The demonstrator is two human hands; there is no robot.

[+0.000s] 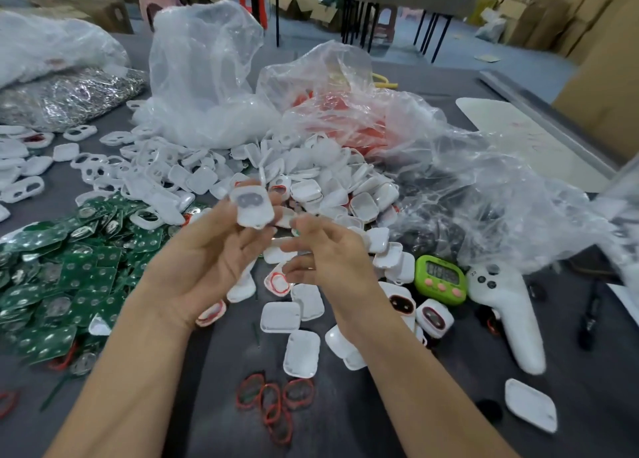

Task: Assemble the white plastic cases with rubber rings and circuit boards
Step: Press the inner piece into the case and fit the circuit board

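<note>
My left hand [211, 250] holds a white plastic case [251, 207] up by its fingertips, the side with the grey oval window facing me. My right hand [325, 253] hovers just right of it, fingers loosely curled; whether it holds anything small is blurred. A heap of white case halves [311, 188] lies behind the hands. Green circuit boards [69, 267] are piled at the left. Several red rubber rings [273, 402] lie on the table near me. Cases fitted with red rings [401, 302] sit at the right.
Clear plastic bags [207, 77] stand behind the heap, one with red rings [345, 112] inside. A green timer [441, 279] and a white handheld controller [511, 319] lie at the right. A bag of shiny metal parts [69, 94] is at the far left.
</note>
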